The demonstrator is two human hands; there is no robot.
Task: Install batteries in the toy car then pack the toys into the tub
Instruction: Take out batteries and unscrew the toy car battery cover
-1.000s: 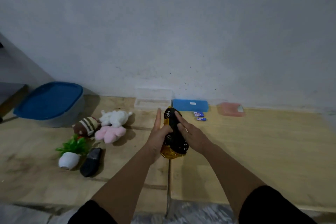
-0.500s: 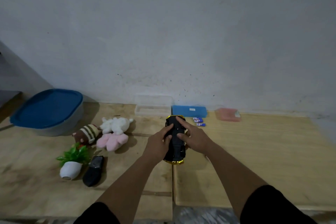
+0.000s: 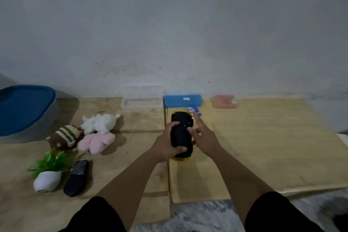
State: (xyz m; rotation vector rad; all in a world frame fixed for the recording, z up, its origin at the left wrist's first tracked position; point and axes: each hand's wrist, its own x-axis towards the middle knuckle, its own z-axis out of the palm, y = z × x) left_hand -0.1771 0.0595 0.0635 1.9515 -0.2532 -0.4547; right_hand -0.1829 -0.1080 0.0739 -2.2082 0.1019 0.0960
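The toy car [image 3: 181, 133] lies belly-up on the wooden floor [image 3: 263, 147], the left hand [image 3: 165, 147] curled round its near end while the right hand [image 3: 204, 138] has fingers spread, one fingertip on the black underside and the index pointing toward the small batteries [image 3: 194, 111] just beyond. To do this step well, I would pin the car firmly with the left hand and let the right fingertip find the battery cover's catch before reaching for the batteries. Whether that cover is off yet is too dark to tell.

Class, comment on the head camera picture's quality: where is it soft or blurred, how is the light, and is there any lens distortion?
Head view: dim, even light with soft shadows; wide-angle bending curves the wooden floor boards; the small blue-and-white batteries are too blurred to count; the black toy car underside shows little detail.
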